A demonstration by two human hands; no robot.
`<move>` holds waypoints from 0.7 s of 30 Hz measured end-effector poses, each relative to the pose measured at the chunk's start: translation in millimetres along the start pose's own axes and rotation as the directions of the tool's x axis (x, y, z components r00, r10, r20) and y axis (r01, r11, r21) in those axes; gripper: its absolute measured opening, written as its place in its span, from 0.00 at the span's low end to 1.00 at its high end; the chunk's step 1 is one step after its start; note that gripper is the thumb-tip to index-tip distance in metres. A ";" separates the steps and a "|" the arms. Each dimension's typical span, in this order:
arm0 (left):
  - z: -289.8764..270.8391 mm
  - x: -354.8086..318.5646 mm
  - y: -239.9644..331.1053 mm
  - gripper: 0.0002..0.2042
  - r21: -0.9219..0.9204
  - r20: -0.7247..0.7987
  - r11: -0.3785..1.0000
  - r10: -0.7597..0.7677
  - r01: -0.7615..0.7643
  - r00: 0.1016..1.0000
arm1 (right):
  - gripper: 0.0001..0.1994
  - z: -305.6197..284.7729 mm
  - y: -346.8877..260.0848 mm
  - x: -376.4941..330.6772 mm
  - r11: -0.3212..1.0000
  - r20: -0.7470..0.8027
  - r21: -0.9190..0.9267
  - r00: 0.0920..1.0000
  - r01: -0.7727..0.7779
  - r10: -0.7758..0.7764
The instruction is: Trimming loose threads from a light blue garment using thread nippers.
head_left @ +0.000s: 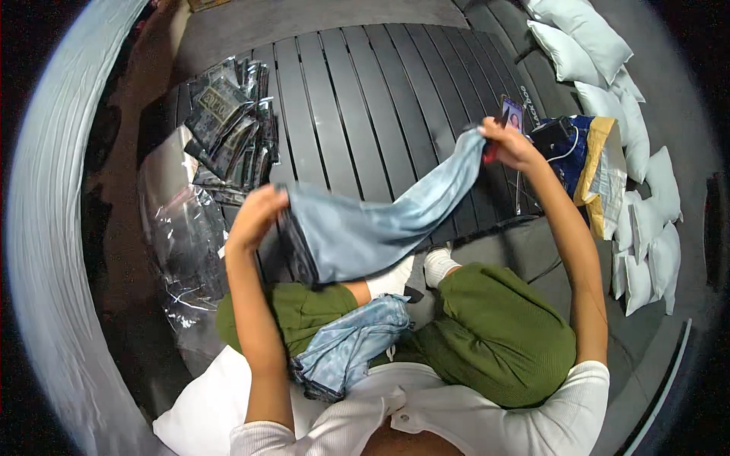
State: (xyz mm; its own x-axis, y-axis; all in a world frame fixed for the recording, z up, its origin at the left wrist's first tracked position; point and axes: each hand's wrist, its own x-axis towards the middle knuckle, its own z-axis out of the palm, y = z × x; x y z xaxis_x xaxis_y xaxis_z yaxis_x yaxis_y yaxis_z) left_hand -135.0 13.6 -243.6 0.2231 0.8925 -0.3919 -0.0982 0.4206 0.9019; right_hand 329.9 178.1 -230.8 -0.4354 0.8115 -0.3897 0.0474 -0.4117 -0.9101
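I have a light blue cloth cover [380, 220] stretched in the air above the dark slatted table [357, 91], between my knees and the table's near edge. My left hand [257, 216] has its fingers closed over the darker bunched end; my right hand [508, 143] pinches the far corner, fingers clamped on the fabric. It sags in the middle, so I judge it thin, soft and light, with a slightly slick sheen, not fragile. The hemmed ends look like the best places to grip. A second blue cloth [350, 346] lies crumpled on my lap, and white pillows [639, 220] sit to my right.
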 end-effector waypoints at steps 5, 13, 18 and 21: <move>17.8 44.2 -30.1 0.29 -0.156 -0.418 0.982 -0.162 0.105 0.894 | 0.05 -32.4 43.3 21.1 0.962 -0.433 -0.270 0.897 -0.038 -0.086; -1.0 53.8 -51.5 0.16 -0.361 -0.169 0.901 -0.315 0.239 0.934 | 0.11 3.3 78.3 -9.0 0.314 0.009 -0.931 0.873 0.185 -0.487; 12.8 51.4 -40.5 0.16 -0.386 -0.208 0.882 -0.370 0.272 0.905 | 0.11 7.7 82.6 -18.6 0.381 -0.090 -0.922 0.919 0.069 -0.385; 18.6 47.0 -31.0 0.18 -0.386 -0.191 0.878 -0.374 0.281 0.907 | 0.12 8.6 76.3 -20.4 0.403 -0.173 -0.913 0.953 -0.061 -0.249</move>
State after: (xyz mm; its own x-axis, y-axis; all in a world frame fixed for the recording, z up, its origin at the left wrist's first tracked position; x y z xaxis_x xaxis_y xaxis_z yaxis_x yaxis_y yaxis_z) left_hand -103.5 39.5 -286.5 0.0538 0.6834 -0.7280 -0.3981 0.6833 0.6121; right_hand 334.7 126.6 -291.1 -0.2710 0.9477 -0.1687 0.8664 0.1638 -0.4717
